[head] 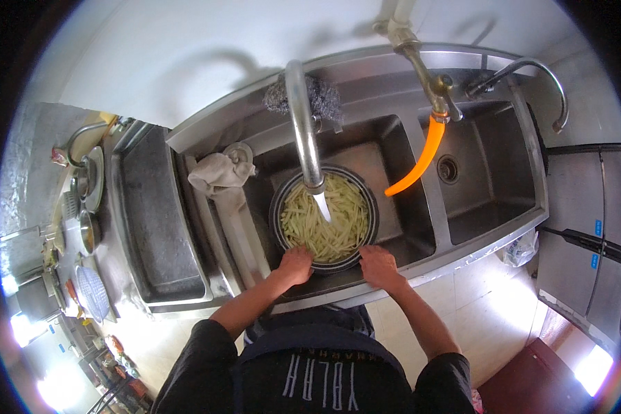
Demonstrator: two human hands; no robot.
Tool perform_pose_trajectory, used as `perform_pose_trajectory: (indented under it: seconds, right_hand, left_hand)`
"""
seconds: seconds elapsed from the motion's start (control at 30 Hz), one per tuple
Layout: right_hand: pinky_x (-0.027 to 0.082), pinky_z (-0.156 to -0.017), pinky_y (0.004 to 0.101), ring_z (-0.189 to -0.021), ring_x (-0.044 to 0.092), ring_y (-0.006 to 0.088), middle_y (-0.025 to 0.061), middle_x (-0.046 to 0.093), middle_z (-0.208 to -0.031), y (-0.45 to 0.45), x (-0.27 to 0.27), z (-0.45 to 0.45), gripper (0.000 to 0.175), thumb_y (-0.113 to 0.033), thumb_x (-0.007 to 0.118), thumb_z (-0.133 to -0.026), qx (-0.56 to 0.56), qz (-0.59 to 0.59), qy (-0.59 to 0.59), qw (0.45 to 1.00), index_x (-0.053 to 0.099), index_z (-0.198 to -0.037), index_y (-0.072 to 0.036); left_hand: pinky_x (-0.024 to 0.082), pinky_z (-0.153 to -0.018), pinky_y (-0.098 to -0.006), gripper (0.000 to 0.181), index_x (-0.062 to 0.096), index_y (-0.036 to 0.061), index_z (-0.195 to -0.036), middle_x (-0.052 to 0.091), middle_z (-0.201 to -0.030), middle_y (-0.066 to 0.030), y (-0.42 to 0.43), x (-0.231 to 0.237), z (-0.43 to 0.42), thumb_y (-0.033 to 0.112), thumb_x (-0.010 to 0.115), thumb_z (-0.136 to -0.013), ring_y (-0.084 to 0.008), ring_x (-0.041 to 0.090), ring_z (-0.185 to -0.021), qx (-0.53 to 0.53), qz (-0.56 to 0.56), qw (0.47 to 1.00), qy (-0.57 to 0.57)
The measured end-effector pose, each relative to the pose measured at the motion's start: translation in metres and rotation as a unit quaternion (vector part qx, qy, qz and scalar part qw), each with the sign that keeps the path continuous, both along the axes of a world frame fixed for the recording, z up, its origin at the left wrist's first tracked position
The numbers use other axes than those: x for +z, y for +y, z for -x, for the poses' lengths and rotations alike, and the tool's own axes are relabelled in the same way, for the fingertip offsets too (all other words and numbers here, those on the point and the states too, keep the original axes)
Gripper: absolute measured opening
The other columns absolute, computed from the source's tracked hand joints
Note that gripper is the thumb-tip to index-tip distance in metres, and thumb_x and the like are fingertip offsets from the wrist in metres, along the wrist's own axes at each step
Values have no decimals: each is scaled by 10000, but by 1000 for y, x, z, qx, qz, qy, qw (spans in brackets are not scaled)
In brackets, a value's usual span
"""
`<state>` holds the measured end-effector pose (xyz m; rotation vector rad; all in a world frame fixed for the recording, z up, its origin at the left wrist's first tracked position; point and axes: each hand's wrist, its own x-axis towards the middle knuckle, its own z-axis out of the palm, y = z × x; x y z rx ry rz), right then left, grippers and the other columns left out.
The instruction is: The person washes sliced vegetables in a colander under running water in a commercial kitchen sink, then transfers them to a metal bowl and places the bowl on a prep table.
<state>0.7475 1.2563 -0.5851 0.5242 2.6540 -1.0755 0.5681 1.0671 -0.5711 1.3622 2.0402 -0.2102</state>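
A round metal basin (pixel 375 220) stands in the left bowl of a double steel sink, full of pale green vegetable strips (pixel 341 196). Water (pixel 322 208) runs onto the strips from a curved steel faucet (pixel 306 129). My left hand (pixel 295 265) grips the basin's rim at its near left. At the near right, my right hand (pixel 379 265) holds the same rim. The fingers of both hands are partly hidden at the edge.
An orange hose (pixel 419 160) hangs from a brass tap right of the basin. A cloth (pixel 221 169) lies on the left ledge, and steel wool (pixel 323 98) sits behind the faucet. A second sink bowl (pixel 489 186) is at right, a shallow steel basin (pixel 158 222) at left.
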Motion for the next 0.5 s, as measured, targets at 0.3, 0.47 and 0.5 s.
perform_pose_trajectory:
  seconds: [0.3, 0.47, 0.5]
  right_hand:
    - [494, -765, 478, -919, 596, 351, 176, 612, -942, -3, 11, -12, 219, -223, 528, -860, -36, 10, -36, 999, 547, -981, -42]
    - [487, -734, 479, -865, 605, 360, 163, 616, -908, -2, 2, -7, 244, -207, 563, -832, -47, -6, -30, 998, 568, -1020, -51]
    - [487, -735, 477, -867, 604, 357, 161, 615, -907, -1, 0, -7, 250, -203, 563, -833, -48, -4, -25, 999, 568, -1032, -52]
  left_hand:
    - [488, -781, -468, 253, 581, 1, -928, 597, -890, -193, 6, 14, 17, 196, 630, -775, -369, 596, -902, 127, -110, 985, -35]
    - [461, -878, -457, 435, 510, 14, -1166, 538, -1174, -226, 42, -11, 55, 246, 608, -812, -386, 534, -1076, 62, -231, 969, 62]
    - [451, -906, -452, 489, 488, 24, -1224, 512, -1249, -230, 56, -19, 64, 272, 604, -819, -391, 512, -1123, 57, -234, 966, 88]
